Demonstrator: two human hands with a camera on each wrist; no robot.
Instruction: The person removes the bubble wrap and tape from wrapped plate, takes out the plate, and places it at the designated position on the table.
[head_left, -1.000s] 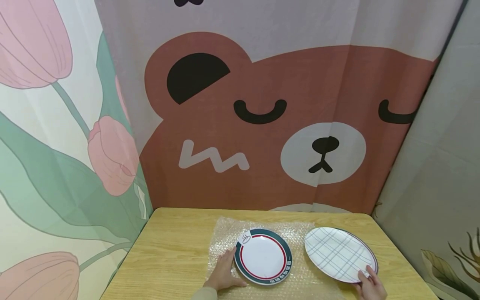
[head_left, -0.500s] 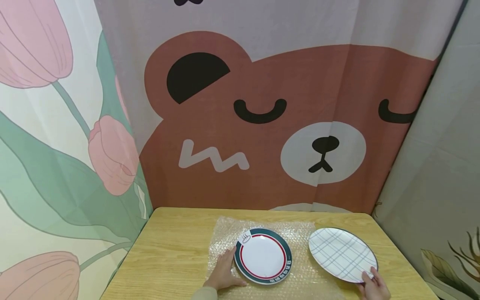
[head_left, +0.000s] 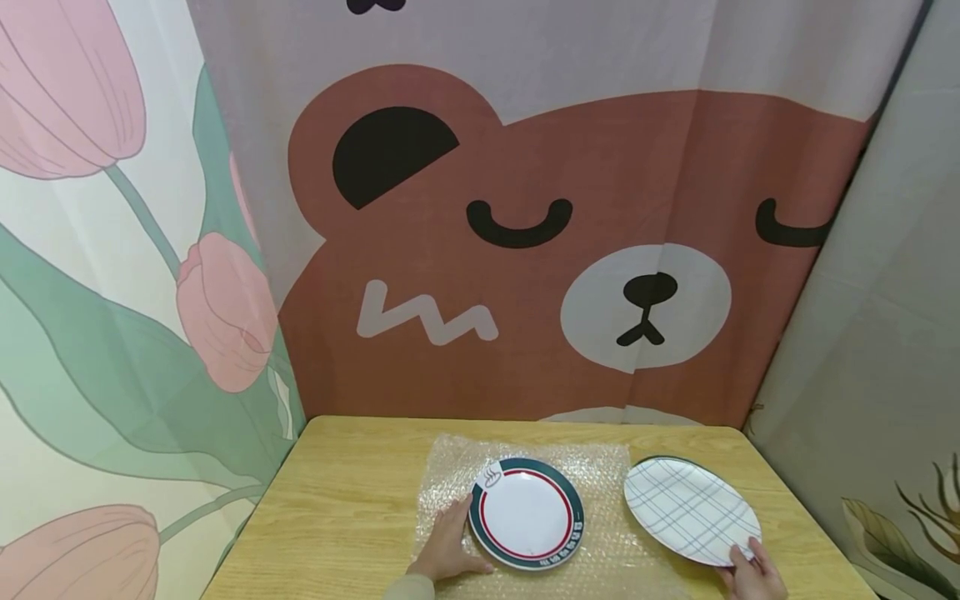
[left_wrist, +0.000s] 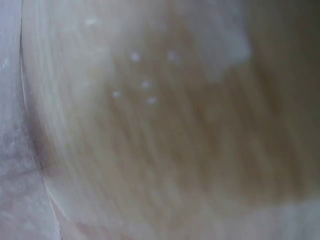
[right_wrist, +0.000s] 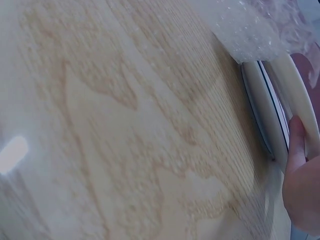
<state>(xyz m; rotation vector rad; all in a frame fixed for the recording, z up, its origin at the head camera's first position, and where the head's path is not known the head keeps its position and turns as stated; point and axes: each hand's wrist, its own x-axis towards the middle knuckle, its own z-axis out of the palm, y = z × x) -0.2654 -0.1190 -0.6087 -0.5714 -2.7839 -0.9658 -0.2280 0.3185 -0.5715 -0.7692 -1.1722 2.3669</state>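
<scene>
A round plate [head_left: 527, 514] with a dark green rim and a red ring lies on bubble wrap. My left hand [head_left: 447, 546] rests against its left edge, with the thumb spread near the lower rim. To the right, a white plate with thin crossing lines [head_left: 692, 510] is tilted, its face toward the head camera. My right hand [head_left: 750, 573] pinches it at its lower right edge, thumb on the face and fingers behind, partly hidden. In the right wrist view the hand [right_wrist: 304, 187] grips the plate edge [right_wrist: 295, 95] close over the wood. The left wrist view is blurred.
Bubble wrap [head_left: 457, 467] is spread on the wooden table [head_left: 352, 500] beneath the green-rimmed plate. Its right edge ends near the lined plate. Printed cloths with a bear [head_left: 420, 367] and tulips [head_left: 225, 317] hang behind and to the left of the table.
My right hand has shifted slightly to the right with the lined plate, widening the gap between the two plates. The left hand and the green-rimmed plate stay where they were.
</scene>
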